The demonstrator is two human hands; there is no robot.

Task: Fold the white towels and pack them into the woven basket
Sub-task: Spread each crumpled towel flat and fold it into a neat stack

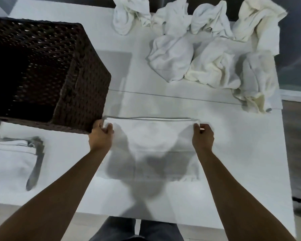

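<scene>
My left hand (101, 136) and right hand (202, 137) each pinching a far corner of the half-folded white towel (151, 146) flat on the table (233, 153), woven basket (83, 94) just beyond my left hand, crumpled towels (214, 54) well past my right, folded stack (12, 157) left of my left forearm.

You are looking down on a white table (215, 153) that fills most of the frame, its near edge running across the bottom and its right edge slanting down the right side. A thin seam line (163, 96) crosses the tabletop in the middle of the frame. Soft grey shadows lie on the surface at lower centre. Below the near edge, pale floor tiles (16, 213) show at lower left. Along the right edge you see a brownish floor strip (297, 145). A dark grey backdrop (295, 40) fills the upper right.
</scene>
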